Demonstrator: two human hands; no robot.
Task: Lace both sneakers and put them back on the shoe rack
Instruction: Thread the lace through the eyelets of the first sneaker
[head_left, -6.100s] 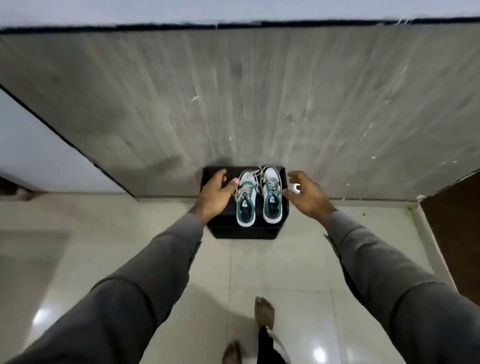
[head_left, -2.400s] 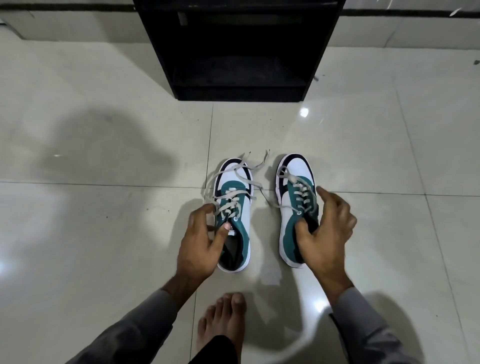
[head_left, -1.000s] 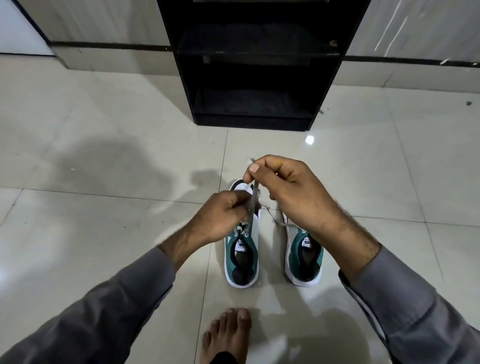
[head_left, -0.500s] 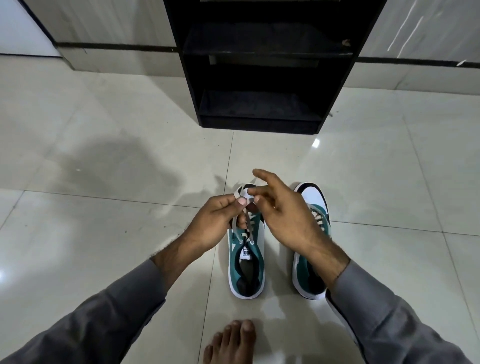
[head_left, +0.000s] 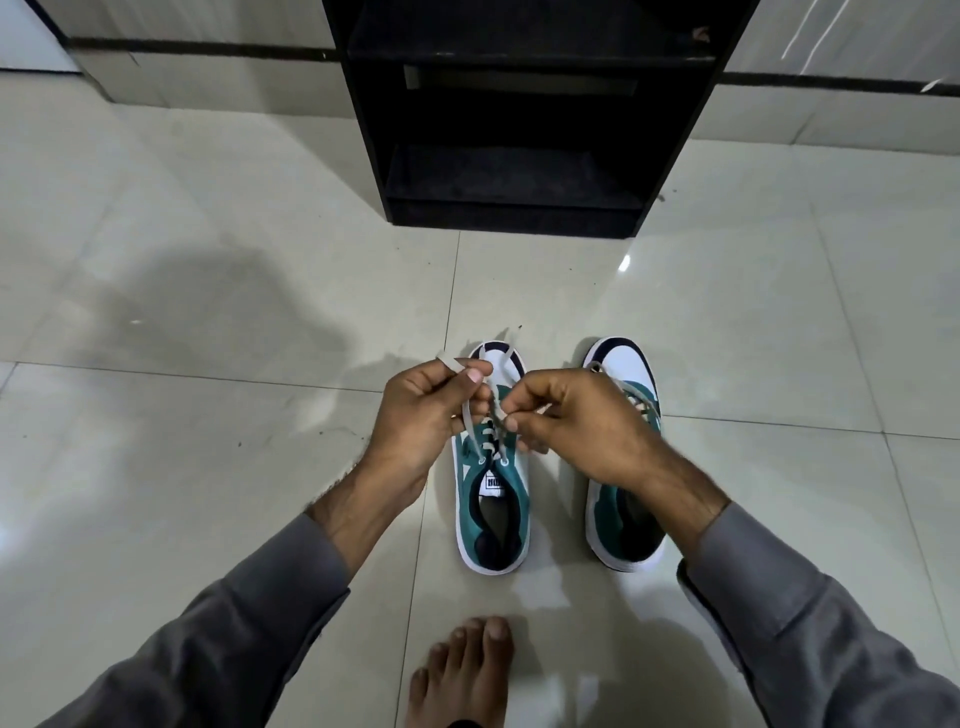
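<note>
Lacing the left-side sneaker on the floor, rack not yet in use.

Nearest, a bare foot (head_left: 462, 670) rests on the tiled floor (head_left: 208, 467). Above it, both hands work over the left sneaker (head_left: 491, 499): the left hand (head_left: 421, 415) pinches one end of the lace (head_left: 480, 410), the right hand (head_left: 576, 426) pinches the other strand close by. The right sneaker (head_left: 626, 467) stands just beside, partly under the right wrist, its lace loose. Beyond, the black shoe rack (head_left: 519, 130) stands with its shelves bare. Judgement: draw both ends evenly taut against the eyelets before crossing, keeping the tongue flat, so the knot sits centred.
</note>
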